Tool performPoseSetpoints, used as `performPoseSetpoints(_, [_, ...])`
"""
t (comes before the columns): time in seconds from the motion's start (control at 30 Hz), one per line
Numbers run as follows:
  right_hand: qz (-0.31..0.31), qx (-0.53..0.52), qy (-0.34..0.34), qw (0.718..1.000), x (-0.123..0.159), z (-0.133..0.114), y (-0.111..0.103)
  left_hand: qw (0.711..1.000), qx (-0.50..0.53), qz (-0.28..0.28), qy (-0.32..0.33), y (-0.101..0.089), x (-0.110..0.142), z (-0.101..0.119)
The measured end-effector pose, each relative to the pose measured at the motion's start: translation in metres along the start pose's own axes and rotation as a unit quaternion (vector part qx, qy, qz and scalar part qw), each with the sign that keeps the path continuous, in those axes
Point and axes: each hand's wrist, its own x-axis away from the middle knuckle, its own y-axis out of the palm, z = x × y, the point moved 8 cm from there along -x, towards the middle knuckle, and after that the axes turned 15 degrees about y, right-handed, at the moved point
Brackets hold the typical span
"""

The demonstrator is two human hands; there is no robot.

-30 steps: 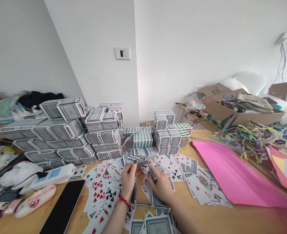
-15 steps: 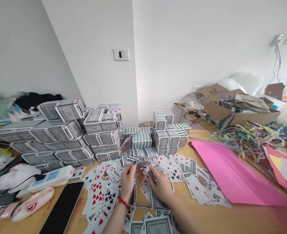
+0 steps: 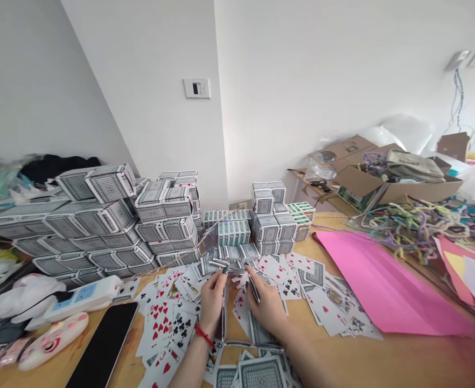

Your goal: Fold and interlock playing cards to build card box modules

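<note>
My left hand (image 3: 212,302), with a red string bracelet at its wrist, is closed on the edge of upright playing cards (image 3: 223,315). Its thumb lies along the top. Opposite it, my right hand (image 3: 267,306) is closed around a folded playing card (image 3: 253,286), seen edge-on between the fingers. Below the hands, cards joined edge to edge form an open frame (image 3: 237,343) on the table. How the fingers grip underneath is hidden. Loose face-up cards (image 3: 162,318) lie left of my hands, and face-down cards (image 3: 262,372) lie in front.
Blocks built from folded cards (image 3: 96,221) are stacked at the left, with a smaller stack (image 3: 272,221) at the back. A phone (image 3: 104,345) and a power strip (image 3: 79,299) lie left. Pink paper (image 3: 378,285), tangled yarn (image 3: 411,231) and a cardboard box (image 3: 403,194) occupy the right.
The whole view has shifted slightly. Both hands stay almost in place with their grips kept; the right fingertips have moved a little toward the cards between the hands.
</note>
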Motion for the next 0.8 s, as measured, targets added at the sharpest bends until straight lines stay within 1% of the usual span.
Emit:
performPoseSetpoints(0.3, [0.001, -0.017, 0.018, 1.0, -0.002, 0.002, -0.003, 1.0, -0.007, 0.005, -0.002, -0.002, -0.001, 0.0])
performPoseSetpoints(0.5, [-0.001, -0.026, 0.03, 0.999, -0.003, 0.001, -0.005, 1.0, 0.009, -0.006, -0.005, 0.001, -0.001, -0.003])
performPoseSetpoints(0.7, [0.006, -0.035, 0.023, 0.999, -0.004, -0.002, -0.01, 1.0, 0.023, -0.018, -0.012, 0.006, -0.001, -0.002])
performPoseSetpoints(0.8, [-0.001, -0.038, 0.018, 0.999, -0.004, -0.003, -0.01, 1.0, 0.021, -0.009, -0.015, 0.006, -0.001, 0.0])
